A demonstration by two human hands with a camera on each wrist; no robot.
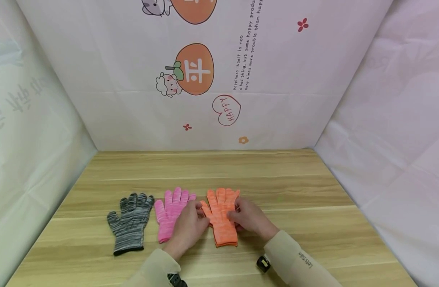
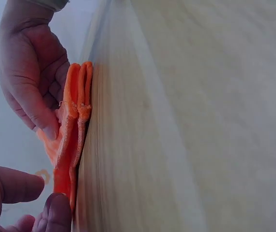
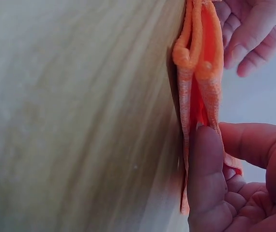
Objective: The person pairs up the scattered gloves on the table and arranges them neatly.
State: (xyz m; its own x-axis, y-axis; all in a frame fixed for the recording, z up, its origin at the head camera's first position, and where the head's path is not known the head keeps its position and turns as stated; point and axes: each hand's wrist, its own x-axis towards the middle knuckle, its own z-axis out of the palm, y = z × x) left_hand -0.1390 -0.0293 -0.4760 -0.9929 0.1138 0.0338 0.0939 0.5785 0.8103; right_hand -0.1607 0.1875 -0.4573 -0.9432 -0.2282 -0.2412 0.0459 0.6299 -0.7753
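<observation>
Two orange knit gloves lie stacked, the upper orange glove [image 1: 223, 219] palm down over the lower orange glove [image 3: 182, 145]. My right hand [image 1: 249, 217] pinches the upper one's right edge, thumb on top and index finger in the gap between the two layers. At the thumb side is my left hand [image 1: 190, 223]; in the left wrist view its thumb stands apart from its fingers [image 2: 58, 212], which touch the glove edge. A pink glove [image 1: 169, 215] lies to the left, partly covered by my left hand. Farther left rests a grey-black glove [image 1: 131, 223] with a dark cuff.
The gloves lie on a wood-grain table [image 1: 294, 179]. A white printed sheet [image 1: 269, 111] rises at its back edge, and pale cloth walls [image 1: 391, 139] stand on both sides. Both forearms come in from the front edge, each with a dark wrist device [image 1: 263, 264].
</observation>
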